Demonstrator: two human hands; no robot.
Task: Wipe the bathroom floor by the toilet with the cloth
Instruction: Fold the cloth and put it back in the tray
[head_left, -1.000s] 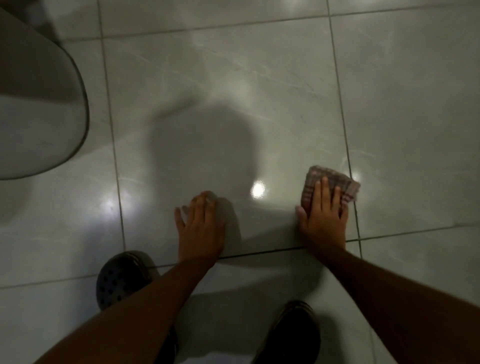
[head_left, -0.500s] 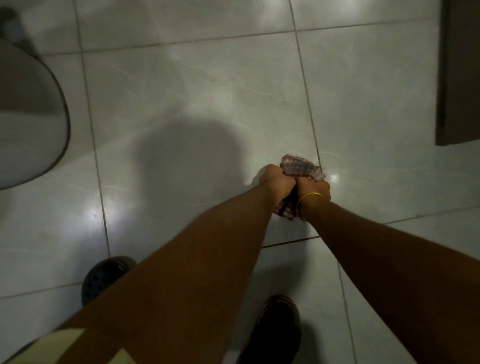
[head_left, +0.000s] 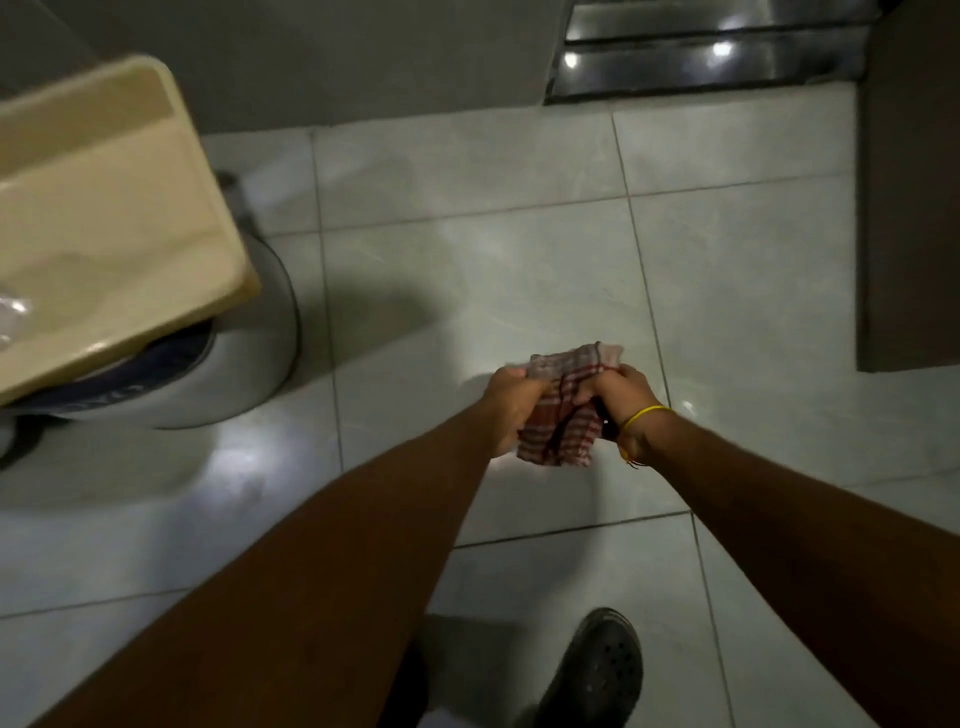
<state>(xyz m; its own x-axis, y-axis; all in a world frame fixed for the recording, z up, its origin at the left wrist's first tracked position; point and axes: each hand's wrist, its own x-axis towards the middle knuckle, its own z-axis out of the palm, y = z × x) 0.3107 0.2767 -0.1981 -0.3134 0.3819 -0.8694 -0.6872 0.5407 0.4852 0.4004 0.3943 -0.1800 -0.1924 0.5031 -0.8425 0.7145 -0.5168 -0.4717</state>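
Observation:
A red-and-white checked cloth (head_left: 563, 410) hangs in the air above the pale tiled floor (head_left: 467, 291), stretched between both hands. My left hand (head_left: 511, 405) grips its left edge and my right hand (head_left: 618, 397), with a yellow band at the wrist, grips its right edge. The lower part of the cloth droops between my wrists. The toilet (head_left: 223, 364) stands at the left, its white base on the floor, partly covered by a cream lid or tank (head_left: 104, 223).
A dark cabinet or door panel (head_left: 909, 208) rises along the right side. A shiny dark step or threshold (head_left: 701, 57) runs at the top right by the grey wall. My dark clog (head_left: 592, 675) stands on the tiles at the bottom.
The cloth left the floor, where my right hand pressed it flat. Both hands now hold it raised and spread. The view rose and swung towards the toilet and wall.

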